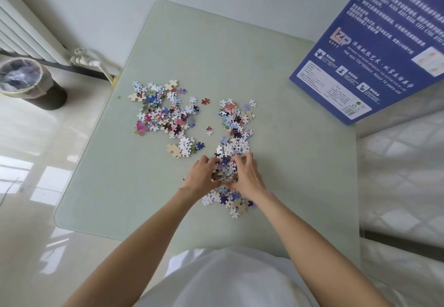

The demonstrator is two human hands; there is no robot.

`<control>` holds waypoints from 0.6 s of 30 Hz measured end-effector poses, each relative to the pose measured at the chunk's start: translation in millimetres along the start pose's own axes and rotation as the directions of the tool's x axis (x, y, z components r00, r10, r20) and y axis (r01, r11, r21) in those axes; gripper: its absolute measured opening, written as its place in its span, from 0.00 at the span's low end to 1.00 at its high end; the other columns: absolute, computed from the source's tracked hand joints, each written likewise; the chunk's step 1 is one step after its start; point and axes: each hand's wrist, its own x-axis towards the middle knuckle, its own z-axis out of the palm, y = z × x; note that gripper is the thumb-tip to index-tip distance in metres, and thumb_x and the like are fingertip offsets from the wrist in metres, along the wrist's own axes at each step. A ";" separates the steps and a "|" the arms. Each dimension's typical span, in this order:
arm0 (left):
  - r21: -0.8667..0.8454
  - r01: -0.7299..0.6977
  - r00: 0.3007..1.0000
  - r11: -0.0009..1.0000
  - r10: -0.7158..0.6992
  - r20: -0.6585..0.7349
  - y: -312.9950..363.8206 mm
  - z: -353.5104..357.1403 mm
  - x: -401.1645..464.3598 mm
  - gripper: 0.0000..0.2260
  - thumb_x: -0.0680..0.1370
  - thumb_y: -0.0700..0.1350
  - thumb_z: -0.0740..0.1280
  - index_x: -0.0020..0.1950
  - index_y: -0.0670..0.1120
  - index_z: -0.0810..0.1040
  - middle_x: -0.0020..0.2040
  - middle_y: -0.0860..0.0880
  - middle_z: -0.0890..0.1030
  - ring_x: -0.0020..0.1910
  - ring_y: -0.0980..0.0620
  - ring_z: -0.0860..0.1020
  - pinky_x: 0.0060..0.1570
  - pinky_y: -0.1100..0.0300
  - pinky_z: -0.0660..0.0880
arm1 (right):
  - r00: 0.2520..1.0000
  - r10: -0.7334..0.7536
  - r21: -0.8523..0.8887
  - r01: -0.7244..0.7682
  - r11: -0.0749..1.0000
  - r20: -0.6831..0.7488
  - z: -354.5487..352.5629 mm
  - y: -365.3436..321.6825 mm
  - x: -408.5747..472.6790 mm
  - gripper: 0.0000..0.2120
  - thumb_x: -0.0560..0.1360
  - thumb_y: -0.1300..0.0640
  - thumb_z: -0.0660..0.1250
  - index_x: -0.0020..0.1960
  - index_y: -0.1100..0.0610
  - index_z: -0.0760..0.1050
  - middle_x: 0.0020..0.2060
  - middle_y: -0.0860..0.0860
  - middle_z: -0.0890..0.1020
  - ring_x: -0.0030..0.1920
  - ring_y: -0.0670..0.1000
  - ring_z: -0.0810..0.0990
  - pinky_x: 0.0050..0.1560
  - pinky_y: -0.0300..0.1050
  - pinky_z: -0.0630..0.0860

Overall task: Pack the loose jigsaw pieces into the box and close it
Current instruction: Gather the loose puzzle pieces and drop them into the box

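Loose jigsaw pieces lie on a pale green table in two heaps: a colourful left heap and a right heap that runs toward me. My left hand and my right hand are cupped together around a bunch of jigsaw pieces at the near end of the right heap. More pieces lie under my wrists. The blue box stands at the table's far right corner, printed side toward me; whether it is open I cannot tell.
A white radiator with pipes runs along the left wall. A lined bin stands on the glossy floor to the left. A white quilted bed borders the table's right edge.
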 end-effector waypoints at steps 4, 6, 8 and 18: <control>-0.002 -0.011 1.000 1.000 0.011 -0.009 0.9 -2.4 0.4 0.26 0.72 0.53 0.71 0.67 0.51 0.67 0.57 0.47 0.71 0.57 0.48 0.72 0.56 0.57 0.71 | 0.999 0.019 -0.112 -0.023 0.993 -0.032 -5.2 3.6 6.4 0.39 0.61 0.42 0.77 0.65 0.52 0.62 0.67 0.56 0.58 0.62 0.57 0.64 0.50 0.48 0.76; -0.002 -0.027 0.999 1.000 0.027 -0.026 1.9 -2.9 0.7 0.21 0.73 0.52 0.69 0.65 0.52 0.71 0.58 0.47 0.71 0.58 0.49 0.71 0.57 0.56 0.72 | 1.000 0.024 -0.153 -0.022 0.988 0.012 -9.0 4.9 11.7 0.49 0.60 0.40 0.76 0.72 0.49 0.53 0.72 0.57 0.50 0.65 0.58 0.60 0.53 0.51 0.75; 0.021 -0.054 0.997 0.998 0.055 -0.045 4.0 -2.9 2.6 0.18 0.74 0.51 0.68 0.63 0.52 0.73 0.61 0.48 0.71 0.60 0.49 0.70 0.58 0.56 0.72 | 0.997 0.022 -0.173 -0.009 0.985 0.072 -13.4 3.8 17.6 0.55 0.60 0.39 0.76 0.75 0.47 0.45 0.74 0.54 0.48 0.67 0.58 0.58 0.55 0.52 0.74; -0.024 -0.101 0.991 0.995 0.099 -0.089 9.1 -4.9 15.0 0.15 0.76 0.48 0.66 0.62 0.49 0.72 0.53 0.48 0.77 0.52 0.48 0.75 0.49 0.59 0.70 | 0.992 0.037 -0.018 -0.035 0.999 0.120 -18.6 5.0 20.0 0.37 0.64 0.45 0.76 0.66 0.51 0.61 0.61 0.55 0.69 0.57 0.55 0.72 0.50 0.49 0.74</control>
